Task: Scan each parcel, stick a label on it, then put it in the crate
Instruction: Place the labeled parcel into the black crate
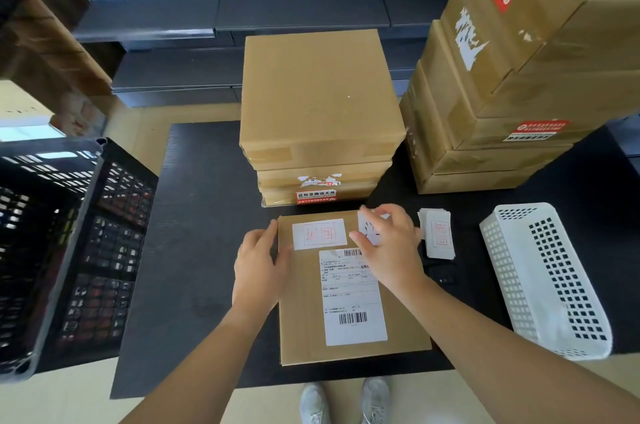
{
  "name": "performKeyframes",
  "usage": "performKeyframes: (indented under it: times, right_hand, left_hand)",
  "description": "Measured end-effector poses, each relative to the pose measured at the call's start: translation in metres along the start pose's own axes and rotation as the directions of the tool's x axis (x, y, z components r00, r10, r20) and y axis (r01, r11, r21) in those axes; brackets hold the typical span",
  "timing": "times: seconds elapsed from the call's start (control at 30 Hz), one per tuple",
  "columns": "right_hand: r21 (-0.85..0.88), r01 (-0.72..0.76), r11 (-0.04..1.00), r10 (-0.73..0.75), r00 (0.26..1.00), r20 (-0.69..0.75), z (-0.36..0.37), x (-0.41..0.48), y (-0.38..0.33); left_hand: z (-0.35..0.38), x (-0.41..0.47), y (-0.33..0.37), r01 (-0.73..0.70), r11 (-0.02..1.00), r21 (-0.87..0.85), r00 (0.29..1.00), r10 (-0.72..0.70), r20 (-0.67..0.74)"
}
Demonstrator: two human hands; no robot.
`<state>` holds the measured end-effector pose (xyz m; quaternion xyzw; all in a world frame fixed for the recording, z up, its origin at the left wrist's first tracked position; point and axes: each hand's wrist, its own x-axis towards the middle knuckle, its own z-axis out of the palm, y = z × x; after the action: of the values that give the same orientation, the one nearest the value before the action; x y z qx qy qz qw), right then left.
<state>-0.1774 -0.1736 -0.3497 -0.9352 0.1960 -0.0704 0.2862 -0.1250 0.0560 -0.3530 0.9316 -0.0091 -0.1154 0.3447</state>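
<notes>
A flat cardboard parcel (301, 312) lies on the black table in front of me. It carries a white shipping label (353, 299) with barcodes and a white sticker with red characters (319, 233) near its far edge. My left hand (261, 264) rests with straight fingers on the parcel's left edge. Over the far right corner, my right hand (391, 243) pinches a small white backing paper (367, 228). A black crate (62, 250) stands at the left. A stack of red-printed labels (438, 233) lies right of the parcel. A black scanner (441, 274) lies partly hidden behind my right wrist.
A pile of cardboard parcels (318, 101) stands just beyond the flat parcel, and a taller pile (502, 87) rises at the back right. A white perforated basket (543, 278) lies on the table's right end. Grey shelving (242, 8) runs along the back.
</notes>
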Motion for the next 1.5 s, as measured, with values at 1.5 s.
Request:
performKeyframes:
  times: [1.5]
  right_hand:
    - [0.634,-0.235,0.737,-0.29,0.737,0.611,-0.08,-0.124,-0.175]
  left_hand:
    - [-0.18,-0.259,-0.024,0.199,0.551,-0.81,0.786,-0.583,-0.204]
